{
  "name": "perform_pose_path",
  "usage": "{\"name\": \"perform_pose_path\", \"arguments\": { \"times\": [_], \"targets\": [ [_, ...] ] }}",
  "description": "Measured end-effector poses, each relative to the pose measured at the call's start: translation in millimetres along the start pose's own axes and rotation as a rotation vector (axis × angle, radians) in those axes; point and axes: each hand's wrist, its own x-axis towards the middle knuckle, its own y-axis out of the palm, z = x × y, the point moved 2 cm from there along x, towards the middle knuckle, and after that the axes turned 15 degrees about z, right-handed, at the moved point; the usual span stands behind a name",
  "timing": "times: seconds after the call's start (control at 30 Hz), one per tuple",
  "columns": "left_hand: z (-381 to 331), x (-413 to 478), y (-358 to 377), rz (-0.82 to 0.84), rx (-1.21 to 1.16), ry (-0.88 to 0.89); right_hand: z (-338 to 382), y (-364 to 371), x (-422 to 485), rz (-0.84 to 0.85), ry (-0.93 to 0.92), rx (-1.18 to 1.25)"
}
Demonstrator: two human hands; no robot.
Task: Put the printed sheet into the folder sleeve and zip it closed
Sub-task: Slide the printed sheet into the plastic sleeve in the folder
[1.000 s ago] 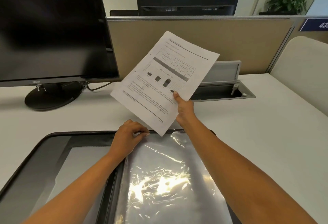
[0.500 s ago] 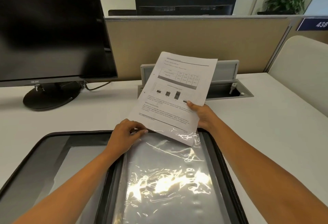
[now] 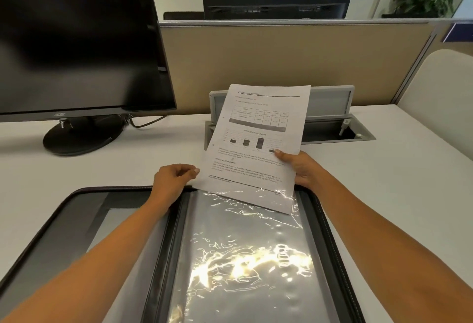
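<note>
An open black zip folder (image 3: 64, 210) lies flat on the white desk near me. Its right half carries a shiny clear plastic sleeve (image 3: 245, 258). The printed sheet (image 3: 258, 138), with a table and a bar chart, stands tilted over the sleeve's far edge, and its bottom strip sits under the plastic. My right hand (image 3: 299, 166) grips the sheet's right edge, thumb on top. My left hand (image 3: 174, 179) pinches the sleeve's top-left corner at the opening, beside the sheet's lower left corner.
A black monitor (image 3: 76, 41) on a round stand (image 3: 79, 138) fills the far left. An open cable hatch (image 3: 332, 128) with a raised lid sits behind the sheet. A beige partition (image 3: 281, 61) closes the desk's far side, and a cream panel (image 3: 440, 82) stands at the right.
My right hand has swung the sheet down and straightened it, and its bottom edge has slid into the sleeve's mouth. My left hand has stayed at the sleeve's top-left corner.
</note>
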Motion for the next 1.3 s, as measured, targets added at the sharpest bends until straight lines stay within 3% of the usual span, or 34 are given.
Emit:
{"name": "perform_pose_path", "arguments": {
  "times": [0.57, 0.63, 0.73, 0.83, 0.9, 1.0, 1.17, 1.3],
  "targets": [
    [-20.7, 12.4, -6.3, 0.34, 0.151, -0.341, 7.0, -6.6, 5.5, 0.055, 0.041, -0.108],
    [-21.3, 14.0, -3.6, 0.298, 0.132, -0.287, 7.1, -7.3, 5.9, 0.024, 0.004, -0.106],
    [-24.9, 13.8, -0.9, 0.133, 0.227, -0.039, 9.2, -9.1, 6.0, -0.005, -0.021, -0.109],
    [-29.0, 8.8, 6.7, 0.274, 0.387, 0.111, 10.0, -9.7, 6.7, 0.013, -0.011, -0.116],
    [-25.6, 6.8, 14.0, 0.427, 0.568, 0.106, 9.9, -9.1, 7.6, 0.014, -0.011, -0.12],
    [-22.3, 5.9, 19.1, 0.485, 0.746, 0.087, 8.7, -8.6, 7.9, 0.018, -0.014, -0.121],
    [-24.0, 8.0, 22.8, 0.52, 0.841, 0.086, 9.5, -8.4, 6.4, 0.022, -0.011, -0.118],
    [-27.1, 6.7, 21.3, 0.547, 0.784, 0.078, 11.3, -6.7, 6.6, 0.036, -0.006, -0.139]
  ]
}}
